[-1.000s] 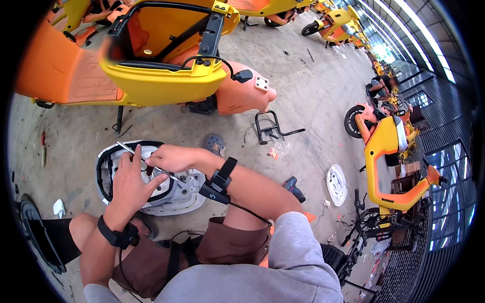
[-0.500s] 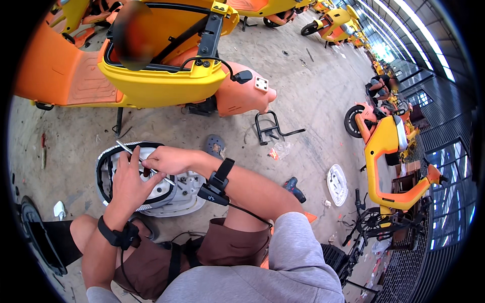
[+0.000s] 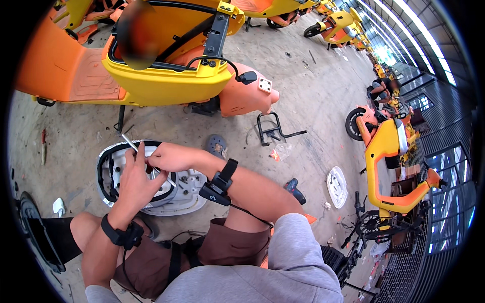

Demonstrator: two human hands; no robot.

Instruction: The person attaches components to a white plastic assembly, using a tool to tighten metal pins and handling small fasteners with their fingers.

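A thin silvery metal rod (image 3: pixel 130 143) slants across my two hands, its upper end sticking out past my left fingers and its lower end beside my thumb. My left hand (image 3: pixel 135 183) is closed around it. The bent fingers of my right hand (image 3: pixel 171 156) pinch at the rod's middle; my left hand partly hides this contact. Below both hands lies a white seat-shaped shell (image 3: pixel 192 202) on the floor, hollow side up. A black lining (image 3: pixel 105 178) runs along its rim, and several small dark fittings sit inside.
A yellow-and-orange scooter (image 3: pixel 166 83) stands ahead on the concrete floor. A grey clog (image 3: pixel 216 144), black metal bracket (image 3: pixel 273 130), cordless drill (image 3: pixel 294 191) and white oval shell (image 3: pixel 337 187) lie to the right. Another scooter (image 3: pixel 376 171) and a crouching person (image 3: pixel 382 89) are farther right. A screwdriver (image 3: pixel 44 146) lies left.
The rod has shifted slightly, with its upper end a little higher and further right. My right fingers have curled a bit at the rod. The whole view has moved slightly.
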